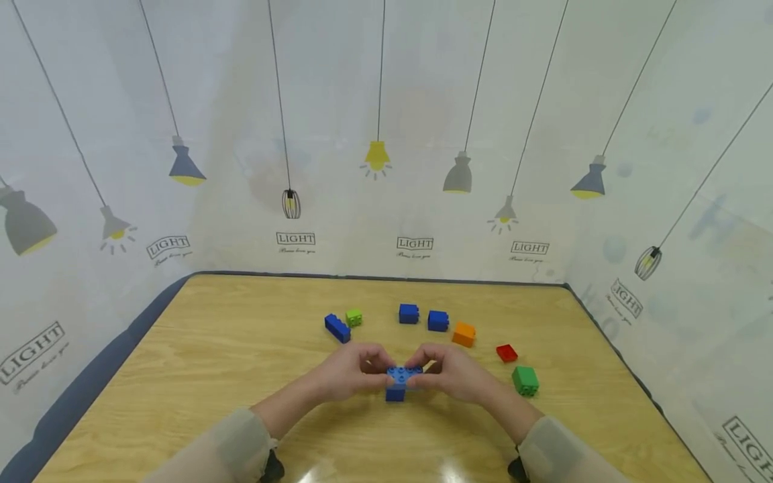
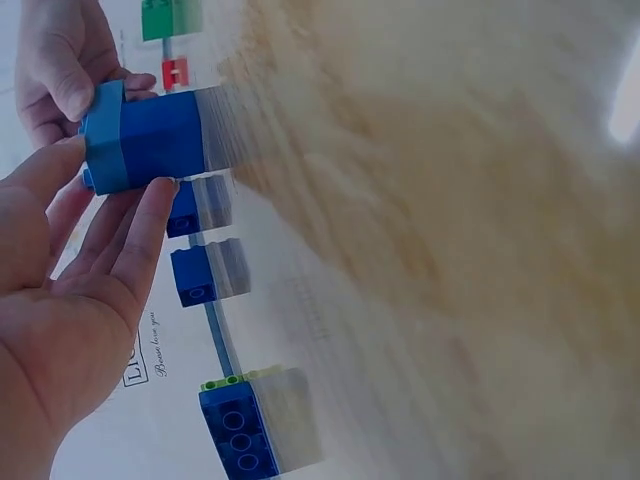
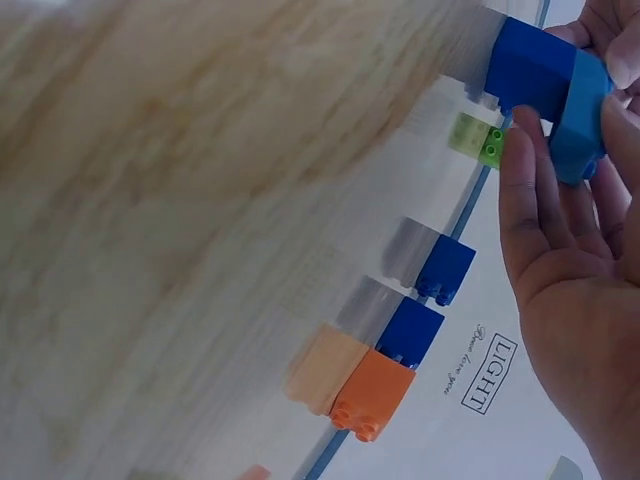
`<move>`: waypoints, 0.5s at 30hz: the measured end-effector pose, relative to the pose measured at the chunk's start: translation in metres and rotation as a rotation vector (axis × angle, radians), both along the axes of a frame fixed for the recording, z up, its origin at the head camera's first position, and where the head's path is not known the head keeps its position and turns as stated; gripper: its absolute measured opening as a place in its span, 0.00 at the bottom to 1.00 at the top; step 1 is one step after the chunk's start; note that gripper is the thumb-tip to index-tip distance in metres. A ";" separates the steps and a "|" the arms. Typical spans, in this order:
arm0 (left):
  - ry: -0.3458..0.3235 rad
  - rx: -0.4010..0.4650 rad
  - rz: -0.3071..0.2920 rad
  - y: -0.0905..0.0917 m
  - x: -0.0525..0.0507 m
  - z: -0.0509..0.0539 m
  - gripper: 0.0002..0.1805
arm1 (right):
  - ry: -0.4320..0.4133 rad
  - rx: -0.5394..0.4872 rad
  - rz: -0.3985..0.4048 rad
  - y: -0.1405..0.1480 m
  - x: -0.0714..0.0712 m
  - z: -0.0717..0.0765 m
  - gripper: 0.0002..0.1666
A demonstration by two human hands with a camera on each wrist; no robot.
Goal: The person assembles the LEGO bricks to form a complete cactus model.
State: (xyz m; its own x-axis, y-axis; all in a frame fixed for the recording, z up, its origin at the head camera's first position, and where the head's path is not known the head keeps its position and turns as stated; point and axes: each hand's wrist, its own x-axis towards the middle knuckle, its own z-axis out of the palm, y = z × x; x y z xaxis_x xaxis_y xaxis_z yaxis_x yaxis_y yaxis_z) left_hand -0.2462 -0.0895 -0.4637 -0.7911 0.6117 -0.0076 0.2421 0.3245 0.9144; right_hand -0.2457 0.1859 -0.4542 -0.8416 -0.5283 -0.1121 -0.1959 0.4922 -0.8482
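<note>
A light blue block (image 1: 396, 377) lies studs up on top of a dark blue block (image 1: 395, 394) that stands on the table. My left hand (image 1: 356, 370) pinches the light blue block at its left end, and my right hand (image 1: 454, 373) pinches the right end. In the left wrist view the light blue block (image 2: 106, 145) rests against the dark blue block (image 2: 162, 138), a fingertip of my left hand (image 2: 75, 270) near the lower one. The right wrist view shows my right hand (image 3: 580, 260) at the light blue block (image 3: 582, 115), beside the dark blue block (image 3: 530, 65).
Behind my hands on the wooden table (image 1: 253, 335) lie a long blue block (image 1: 337, 328), a lime block (image 1: 353, 317), two blue blocks (image 1: 408, 313) and an orange block (image 1: 464, 334). A red piece (image 1: 506, 353) and a green block (image 1: 525, 380) are at the right.
</note>
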 end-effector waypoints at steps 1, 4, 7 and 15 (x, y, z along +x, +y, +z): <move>0.001 0.003 -0.001 0.000 0.000 -0.001 0.08 | 0.002 0.003 0.001 0.001 0.000 0.000 0.13; -0.003 0.003 0.005 0.000 -0.001 -0.001 0.08 | 0.005 0.002 0.007 0.002 0.001 0.000 0.12; -0.017 -0.002 0.013 0.000 -0.002 0.000 0.08 | -0.019 -0.017 0.003 0.004 0.001 0.001 0.12; -0.029 -0.019 0.025 0.001 -0.003 0.003 0.07 | -0.085 -0.069 -0.040 0.004 -0.001 0.000 0.11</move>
